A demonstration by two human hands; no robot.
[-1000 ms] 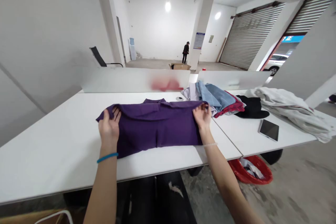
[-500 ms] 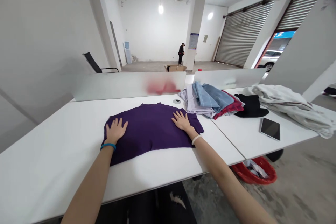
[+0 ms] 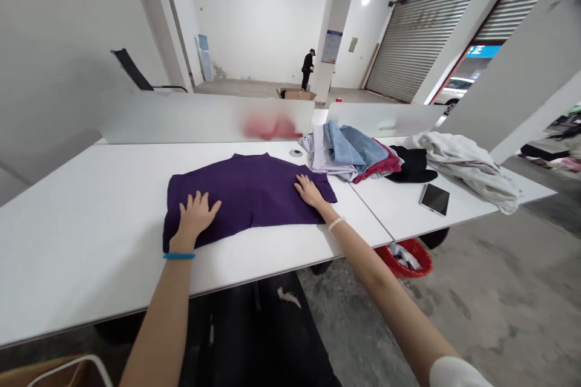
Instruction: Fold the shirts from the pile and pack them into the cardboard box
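Observation:
A dark purple shirt lies spread out on the white table, its collar edge towards the low frosted divider. Resting on the garment's left part is my left hand, fingers spread, with a blue band at the wrist. My right hand lies flat near the shirt's right end, close to the sleeve, and wears a pale bead bracelet. Neither hand grips the cloth. The fabric looks mostly smooth, with a small crease at the lower edge.
To the right sit folded clothes, a black garment, a heap of whitish cloth and a tablet. A frosted divider runs behind. Below the table stands a red bin. A person stands beyond near a cardboard box.
My left hand has slid towards the shirt's near edge, while my right hand stays near the right end. The whole view has shifted, so the table appears higher in the picture.

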